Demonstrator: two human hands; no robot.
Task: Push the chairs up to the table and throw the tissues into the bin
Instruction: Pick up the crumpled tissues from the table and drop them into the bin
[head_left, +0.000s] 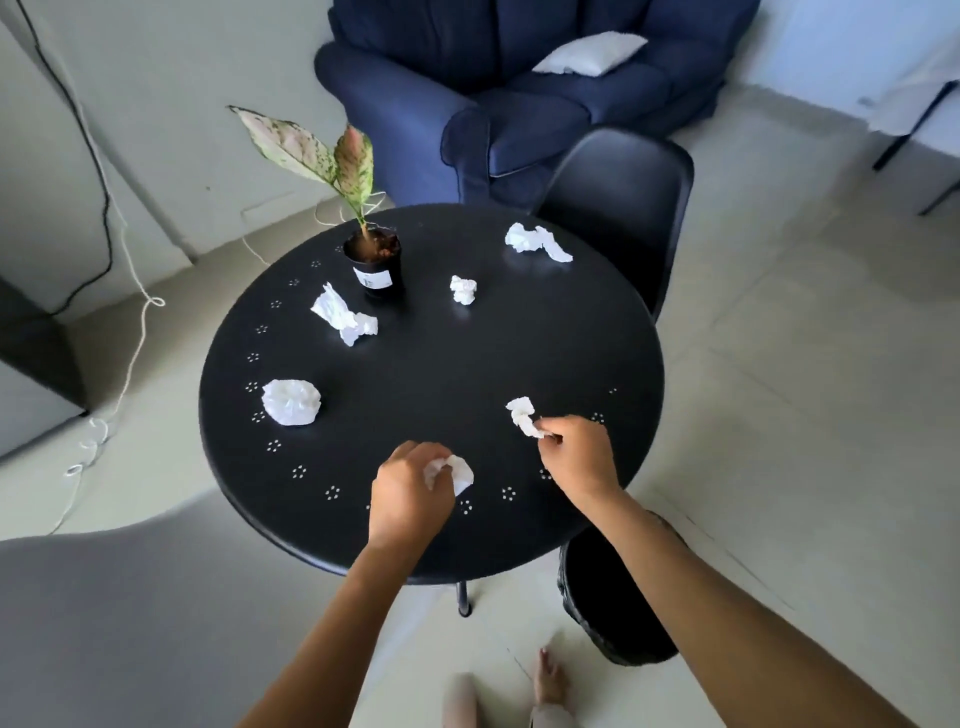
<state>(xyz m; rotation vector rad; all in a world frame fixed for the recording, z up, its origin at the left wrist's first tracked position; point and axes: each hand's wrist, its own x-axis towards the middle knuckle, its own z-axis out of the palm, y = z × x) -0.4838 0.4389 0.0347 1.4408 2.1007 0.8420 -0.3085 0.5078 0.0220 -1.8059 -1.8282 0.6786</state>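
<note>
A round black table (431, 431) carries several crumpled white tissues. My left hand (410, 493) is shut on one tissue (460, 473) near the table's front edge. To its right, my right hand (579, 457) pinches the near end of another tissue (522, 415). Loose tissues lie at the left (291, 402), beside the plant pot (345, 317), in the middle (463, 289) and at the far right (537, 241). A black chair (623, 208) stands tucked at the table's far right side. A black bin (608, 603) sits on the floor under my right forearm.
A potted plant (374, 260) stands on the table's far left part. A navy armchair (509, 93) with a white cushion is behind the table. A grey chair seat (130, 623) fills the lower left. Cables trail along the floor at left. My foot (548, 680) is near the bin.
</note>
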